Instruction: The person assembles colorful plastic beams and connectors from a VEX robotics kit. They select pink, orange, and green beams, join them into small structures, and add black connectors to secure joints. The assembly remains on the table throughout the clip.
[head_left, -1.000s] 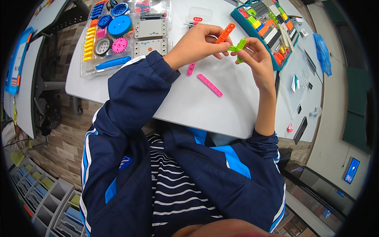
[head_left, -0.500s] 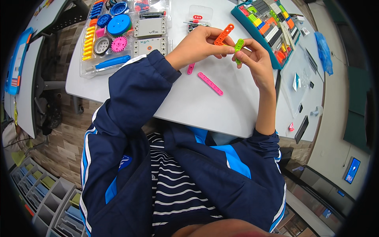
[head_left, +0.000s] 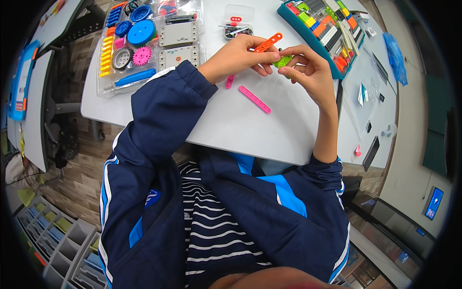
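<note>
Above the white table, my left hand [head_left: 245, 54] is closed on an orange perforated building beam [head_left: 268, 42], which slants up to the right from between thumb and fingers. My right hand [head_left: 309, 67] pinches a short lime-green building beam [head_left: 282, 61] right beside it. A small dark pin-like piece [head_left: 280, 49] shows near the green beam. Fingers partly cover both beams, so I cannot tell whether they touch. On the table below lies a long pink beam [head_left: 255, 99]. A shorter pink beam [head_left: 230, 81] is partly hidden by my left hand.
A clear tray [head_left: 130, 91] with wheels, gears and grey boxes stands at the left. A small clear box [head_left: 239, 30] of dark connectors sits behind my hands. At the right is a teal bin [head_left: 340, 74] full of coloured pieces. The table's near edge [head_left: 240, 150] runs before me.
The orange beam has tipped lower toward the right. The green beam has turned from upright to a slant and shifted slightly left and down with my right hand.
</note>
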`<state>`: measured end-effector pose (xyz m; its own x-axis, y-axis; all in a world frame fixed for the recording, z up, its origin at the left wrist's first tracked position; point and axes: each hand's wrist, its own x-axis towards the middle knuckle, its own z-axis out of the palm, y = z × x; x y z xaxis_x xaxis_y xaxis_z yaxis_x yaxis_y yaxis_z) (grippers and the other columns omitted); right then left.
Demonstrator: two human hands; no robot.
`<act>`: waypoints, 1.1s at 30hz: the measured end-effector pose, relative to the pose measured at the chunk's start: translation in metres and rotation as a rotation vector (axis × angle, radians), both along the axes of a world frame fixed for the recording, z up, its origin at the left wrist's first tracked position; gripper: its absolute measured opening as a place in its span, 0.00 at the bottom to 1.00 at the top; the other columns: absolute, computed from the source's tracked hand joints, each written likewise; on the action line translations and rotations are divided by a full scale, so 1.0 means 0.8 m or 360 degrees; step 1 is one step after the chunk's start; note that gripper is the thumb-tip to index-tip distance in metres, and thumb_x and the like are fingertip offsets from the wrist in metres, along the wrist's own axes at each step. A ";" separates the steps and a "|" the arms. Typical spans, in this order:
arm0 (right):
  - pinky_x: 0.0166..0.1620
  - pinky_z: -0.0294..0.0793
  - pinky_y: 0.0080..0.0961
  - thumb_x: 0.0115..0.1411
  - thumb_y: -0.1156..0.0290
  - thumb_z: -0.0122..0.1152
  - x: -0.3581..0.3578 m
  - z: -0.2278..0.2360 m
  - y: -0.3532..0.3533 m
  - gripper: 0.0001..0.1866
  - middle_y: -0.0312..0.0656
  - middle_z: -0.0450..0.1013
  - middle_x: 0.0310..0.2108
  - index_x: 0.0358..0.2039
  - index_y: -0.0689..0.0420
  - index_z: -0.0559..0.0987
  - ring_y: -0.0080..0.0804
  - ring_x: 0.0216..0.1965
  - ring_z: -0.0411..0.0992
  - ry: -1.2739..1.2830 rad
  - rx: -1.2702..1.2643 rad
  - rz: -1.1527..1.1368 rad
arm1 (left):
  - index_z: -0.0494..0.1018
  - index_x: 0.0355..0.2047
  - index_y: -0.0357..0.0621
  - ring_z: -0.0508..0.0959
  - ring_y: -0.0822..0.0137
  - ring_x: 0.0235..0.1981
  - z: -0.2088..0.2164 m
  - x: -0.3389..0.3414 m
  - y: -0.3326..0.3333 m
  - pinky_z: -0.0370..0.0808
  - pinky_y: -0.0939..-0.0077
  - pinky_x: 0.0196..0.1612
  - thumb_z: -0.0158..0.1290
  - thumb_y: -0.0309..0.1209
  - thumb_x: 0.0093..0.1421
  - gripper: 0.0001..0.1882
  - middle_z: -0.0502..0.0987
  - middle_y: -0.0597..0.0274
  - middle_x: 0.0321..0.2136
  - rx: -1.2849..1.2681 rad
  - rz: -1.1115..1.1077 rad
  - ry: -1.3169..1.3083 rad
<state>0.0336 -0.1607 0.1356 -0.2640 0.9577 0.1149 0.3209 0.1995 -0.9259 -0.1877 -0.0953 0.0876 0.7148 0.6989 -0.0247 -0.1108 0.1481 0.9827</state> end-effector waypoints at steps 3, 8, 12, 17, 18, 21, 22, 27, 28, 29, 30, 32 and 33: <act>0.30 0.77 0.15 0.59 0.76 0.74 0.002 -0.002 -0.001 0.17 0.40 0.78 0.40 0.47 0.65 0.80 0.22 0.37 0.80 -0.0033 -0.0003 -0.0004 | 0.80 0.49 0.33 0.85 0.70 0.38 0.000 0.001 -0.002 0.85 0.76 0.44 0.61 0.44 0.68 0.23 0.83 0.56 0.39 -0.0044 -0.0003 -0.0021; 0.32 0.77 0.14 0.60 0.74 0.74 0.003 -0.003 -0.002 0.15 0.41 0.78 0.40 0.45 0.64 0.79 0.22 0.36 0.81 -0.0071 -0.0043 -0.0051 | 0.80 0.49 0.32 0.87 0.66 0.37 0.000 0.005 -0.005 0.86 0.76 0.44 0.62 0.40 0.68 0.20 0.84 0.53 0.40 0.0018 0.0088 -0.0057; 0.33 0.79 0.15 0.60 0.74 0.74 0.003 -0.003 -0.003 0.15 0.41 0.78 0.40 0.44 0.64 0.79 0.23 0.36 0.82 -0.0078 -0.0061 -0.0098 | 0.80 0.50 0.34 0.86 0.68 0.41 0.002 0.000 -0.003 0.84 0.74 0.48 0.63 0.41 0.66 0.21 0.83 0.54 0.42 0.0027 0.0002 -0.0014; 0.33 0.81 0.17 0.60 0.76 0.74 0.000 -0.004 -0.002 0.14 0.42 0.77 0.42 0.44 0.65 0.79 0.24 0.39 0.81 -0.0036 -0.0014 -0.0056 | 0.80 0.49 0.35 0.86 0.67 0.40 0.003 -0.002 -0.002 0.84 0.73 0.49 0.64 0.36 0.64 0.19 0.83 0.53 0.42 0.0033 -0.0010 -0.0019; 0.34 0.81 0.18 0.60 0.77 0.74 0.000 -0.005 -0.002 0.14 0.42 0.77 0.42 0.44 0.65 0.79 0.24 0.40 0.80 -0.0025 -0.0032 -0.0061 | 0.80 0.49 0.35 0.86 0.66 0.39 0.003 -0.002 -0.002 0.84 0.73 0.49 0.64 0.36 0.64 0.19 0.83 0.53 0.41 0.0025 0.0000 -0.0017; 0.35 0.82 0.19 0.62 0.75 0.72 0.001 -0.009 -0.001 0.13 0.42 0.78 0.43 0.44 0.66 0.79 0.25 0.40 0.81 0.0074 -0.0040 -0.0053 | 0.80 0.48 0.34 0.86 0.66 0.39 0.005 0.000 -0.003 0.84 0.73 0.49 0.64 0.35 0.64 0.18 0.83 0.54 0.39 0.0032 0.0027 -0.0021; 0.35 0.83 0.20 0.63 0.74 0.71 0.003 -0.011 -0.001 0.13 0.42 0.79 0.43 0.44 0.66 0.80 0.26 0.40 0.81 0.0131 -0.0027 -0.0029 | 0.80 0.47 0.34 0.86 0.67 0.39 0.005 0.000 -0.003 0.84 0.73 0.48 0.64 0.35 0.65 0.17 0.83 0.54 0.39 0.0035 0.0035 -0.0037; 0.39 0.79 0.21 0.68 0.68 0.66 0.021 -0.030 0.019 0.12 0.40 0.79 0.45 0.46 0.64 0.82 0.24 0.38 0.78 0.0160 0.0059 -0.0316 | 0.80 0.47 0.32 0.87 0.64 0.40 0.007 -0.003 0.001 0.85 0.73 0.47 0.64 0.35 0.65 0.18 0.84 0.51 0.41 -0.0011 0.0158 -0.0194; 0.39 0.78 0.20 0.70 0.67 0.64 0.022 -0.037 0.023 0.13 0.40 0.79 0.45 0.46 0.63 0.83 0.23 0.37 0.77 0.0098 0.0048 -0.0472 | 0.79 0.47 0.32 0.87 0.64 0.41 0.007 -0.004 0.002 0.85 0.74 0.48 0.64 0.35 0.65 0.18 0.83 0.52 0.41 -0.0143 0.0183 -0.0285; 0.38 0.76 0.20 0.67 0.69 0.66 0.021 -0.046 0.025 0.11 0.37 0.79 0.43 0.47 0.60 0.84 0.21 0.37 0.77 -0.0164 0.0114 -0.0622 | 0.78 0.48 0.32 0.86 0.64 0.43 0.006 -0.006 0.005 0.85 0.74 0.49 0.63 0.36 0.66 0.19 0.83 0.53 0.42 -0.0263 0.0206 -0.0380; 0.38 0.76 0.20 0.66 0.69 0.67 0.021 -0.054 0.024 0.11 0.37 0.79 0.43 0.47 0.59 0.84 0.21 0.37 0.76 -0.0299 0.0264 -0.0550 | 0.78 0.49 0.32 0.86 0.64 0.44 0.006 -0.008 0.008 0.84 0.74 0.50 0.62 0.36 0.66 0.19 0.82 0.53 0.42 -0.0370 0.0231 -0.0477; 0.38 0.74 0.20 0.65 0.70 0.69 0.017 -0.069 0.025 0.12 0.37 0.79 0.41 0.48 0.57 0.84 0.21 0.37 0.76 -0.0589 0.0471 -0.0494 | 0.74 0.52 0.33 0.83 0.65 0.48 0.003 -0.010 0.013 0.84 0.76 0.51 0.61 0.37 0.67 0.21 0.79 0.52 0.46 -0.0594 0.0196 -0.0668; 0.37 0.73 0.21 0.63 0.72 0.70 0.014 -0.075 0.027 0.13 0.37 0.79 0.40 0.48 0.55 0.85 0.22 0.36 0.75 -0.0685 0.0587 -0.0475 | 0.72 0.54 0.33 0.82 0.66 0.48 0.002 -0.011 0.014 0.84 0.78 0.50 0.61 0.36 0.68 0.21 0.77 0.52 0.48 -0.0701 0.0195 -0.0730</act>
